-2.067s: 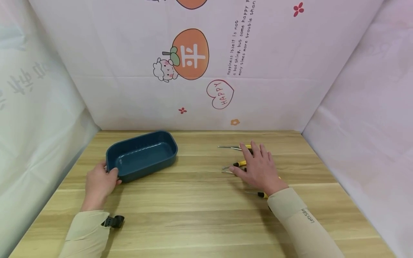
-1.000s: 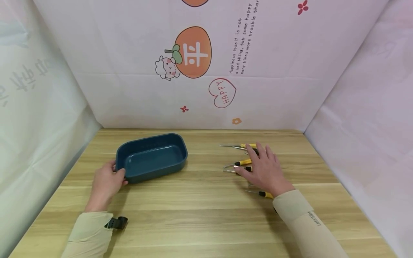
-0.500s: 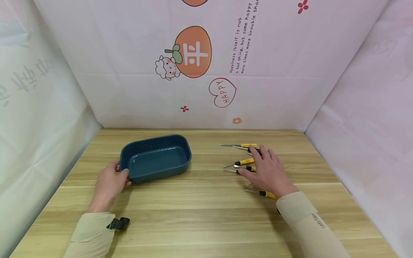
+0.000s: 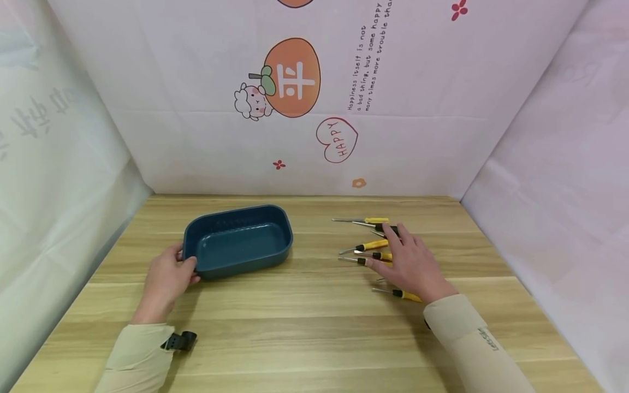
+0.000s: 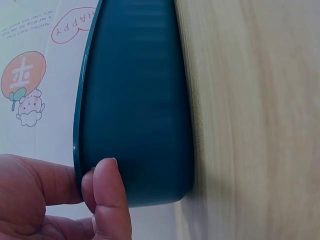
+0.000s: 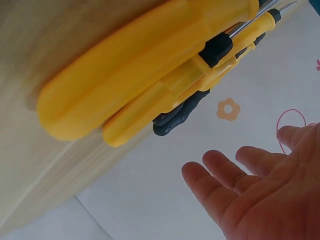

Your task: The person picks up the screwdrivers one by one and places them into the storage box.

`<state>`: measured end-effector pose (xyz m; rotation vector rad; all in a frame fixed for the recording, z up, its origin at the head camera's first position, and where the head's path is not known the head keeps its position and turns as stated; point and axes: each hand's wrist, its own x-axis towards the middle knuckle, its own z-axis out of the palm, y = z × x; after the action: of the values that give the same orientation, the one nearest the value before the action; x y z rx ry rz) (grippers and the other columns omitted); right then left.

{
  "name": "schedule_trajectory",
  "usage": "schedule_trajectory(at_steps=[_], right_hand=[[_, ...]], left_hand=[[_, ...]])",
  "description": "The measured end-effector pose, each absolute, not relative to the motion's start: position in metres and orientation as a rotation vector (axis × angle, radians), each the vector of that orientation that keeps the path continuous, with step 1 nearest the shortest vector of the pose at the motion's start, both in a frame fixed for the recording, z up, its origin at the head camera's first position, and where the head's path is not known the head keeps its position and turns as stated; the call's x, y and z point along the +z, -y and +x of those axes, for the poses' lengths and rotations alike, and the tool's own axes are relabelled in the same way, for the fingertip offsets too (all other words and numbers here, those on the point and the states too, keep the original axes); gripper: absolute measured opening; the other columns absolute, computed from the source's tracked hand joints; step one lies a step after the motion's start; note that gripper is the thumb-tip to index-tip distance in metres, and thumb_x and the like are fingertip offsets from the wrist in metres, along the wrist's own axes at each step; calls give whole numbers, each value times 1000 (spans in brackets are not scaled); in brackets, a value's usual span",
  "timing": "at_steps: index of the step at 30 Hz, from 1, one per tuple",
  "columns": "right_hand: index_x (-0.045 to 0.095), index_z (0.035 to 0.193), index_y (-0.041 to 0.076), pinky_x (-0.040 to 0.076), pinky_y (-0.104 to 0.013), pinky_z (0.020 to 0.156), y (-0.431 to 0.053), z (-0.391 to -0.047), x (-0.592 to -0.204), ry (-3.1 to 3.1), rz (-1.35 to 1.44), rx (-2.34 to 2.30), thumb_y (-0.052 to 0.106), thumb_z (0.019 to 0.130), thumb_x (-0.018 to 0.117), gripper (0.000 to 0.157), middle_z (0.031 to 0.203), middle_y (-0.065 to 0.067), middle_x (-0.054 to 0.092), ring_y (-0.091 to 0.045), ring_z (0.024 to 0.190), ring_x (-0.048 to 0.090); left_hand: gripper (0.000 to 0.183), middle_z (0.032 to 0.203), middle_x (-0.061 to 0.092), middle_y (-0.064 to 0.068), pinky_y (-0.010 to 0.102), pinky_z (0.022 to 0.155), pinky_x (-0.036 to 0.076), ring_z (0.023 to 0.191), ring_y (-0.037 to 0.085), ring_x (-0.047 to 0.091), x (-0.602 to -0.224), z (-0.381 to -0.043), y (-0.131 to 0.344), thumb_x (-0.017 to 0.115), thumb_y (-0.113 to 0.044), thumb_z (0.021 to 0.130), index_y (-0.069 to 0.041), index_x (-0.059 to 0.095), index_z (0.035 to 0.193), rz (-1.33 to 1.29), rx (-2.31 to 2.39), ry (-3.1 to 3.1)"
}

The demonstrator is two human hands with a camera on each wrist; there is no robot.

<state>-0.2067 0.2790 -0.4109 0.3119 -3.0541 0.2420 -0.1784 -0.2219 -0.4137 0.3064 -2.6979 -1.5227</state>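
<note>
My left hand (image 4: pixel 166 281) pinches the near left corner of a dark blue rectangular box (image 4: pixel 241 266), thumb inside the rim. In the left wrist view its fingers (image 5: pixel 111 195) lie against the outer wall of the box (image 5: pixel 137 100). Over on the right, my right hand (image 4: pixel 415 267) hovers above several screwdrivers, fingers spread and palm down. Most have yellow handles (image 6: pixel 140 70) with black collars; at least one handle is black (image 6: pixel 182 115). The nearest screwdriver (image 4: pixel 409 296) lies apart from the others, beside my wrist. My hand covers parts of several handles.
All of this is on a wood-grain table (image 4: pixel 275 338). A white printed sheet (image 4: pixel 196 147) stands along its back edge, with white sheets at both sides. A black strap (image 4: pixel 179 341) shows at my left cuff.
My left hand has slid the box to the right, and it has now stopped. My right hand has drifted a little right and nearer, uncovering more of the screwdrivers.
</note>
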Motion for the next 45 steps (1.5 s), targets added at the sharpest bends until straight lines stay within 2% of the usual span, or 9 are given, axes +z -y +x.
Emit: schedule_trajectory(at_steps=[4, 13, 21, 26, 31, 35, 38, 43, 45], right_hand=[[14, 169, 14, 33, -75, 113, -280, -205, -410, 3071, 304, 258, 75, 95, 53, 104, 168, -30, 19, -64, 141, 34], [12, 169, 14, 38, -74, 109, -282, -200, -410, 3092, 301, 245, 78, 94, 52, 106, 168, -29, 21, -65, 136, 41], [18, 167, 7, 40, -72, 109, -283, -192, -408, 3079, 337, 272, 74, 94, 57, 106, 164, -30, 30, -56, 144, 38], [19, 167, 9, 44, -71, 106, -283, -188, -408, 3095, 315, 275, 78, 92, 55, 108, 159, -30, 37, -52, 141, 43], [20, 167, 9, 49, -69, 100, -283, -184, -408, 3100, 309, 269, 75, 93, 57, 106, 149, -35, 47, -52, 131, 54], [25, 165, 9, 54, -62, 89, -283, -181, -408, 3096, 307, 263, 71, 93, 62, 102, 136, -34, 55, -43, 111, 63], [33, 162, 9, 55, -58, 83, -282, -178, -407, 3095, 295, 262, 70, 92, 64, 98, 129, -32, 57, -37, 99, 63], [48, 150, 5, 56, -54, 79, -280, -175, -405, 3105, 281, 237, 69, 90, 67, 90, 122, -26, 61, -31, 93, 61], [54, 141, 2, 56, -52, 78, -280, -175, -404, 3112, 289, 227, 69, 90, 68, 85, 116, -22, 63, -29, 91, 61]], left_hand=[[59, 136, 49, 25, 30, 69, 64, 78, 16, 68, -413, -179, 221, 47, -14, 106, 4, 31, 160, 305, -1526, 2700], [60, 135, 49, 26, 30, 70, 64, 78, 16, 68, -413, -178, 220, 48, -14, 106, 5, 30, 160, 292, -1530, 2704], [61, 137, 48, 25, 30, 70, 64, 79, 16, 68, -412, -178, 219, 48, -15, 107, 4, 28, 161, 292, -1542, 2709], [61, 136, 49, 25, 29, 69, 63, 79, 17, 67, -413, -178, 219, 48, -15, 107, 4, 28, 161, 280, -1538, 2712], [61, 136, 48, 25, 30, 69, 64, 80, 17, 68, -412, -177, 219, 48, -15, 107, 4, 28, 161, 272, -1530, 2717], [62, 138, 49, 26, 30, 70, 64, 81, 18, 68, -412, -177, 218, 48, -15, 107, 4, 27, 162, 269, -1534, 2718], [62, 140, 49, 27, 31, 72, 64, 81, 17, 69, -411, -176, 218, 48, -16, 107, 4, 27, 162, 263, -1539, 2720], [63, 143, 47, 28, 30, 73, 64, 82, 16, 69, -411, -175, 218, 47, -16, 107, 6, 25, 161, 246, -1535, 2726], [63, 143, 46, 28, 31, 73, 64, 82, 16, 70, -411, -174, 218, 47, -16, 107, 7, 25, 161, 244, -1531, 2728]])
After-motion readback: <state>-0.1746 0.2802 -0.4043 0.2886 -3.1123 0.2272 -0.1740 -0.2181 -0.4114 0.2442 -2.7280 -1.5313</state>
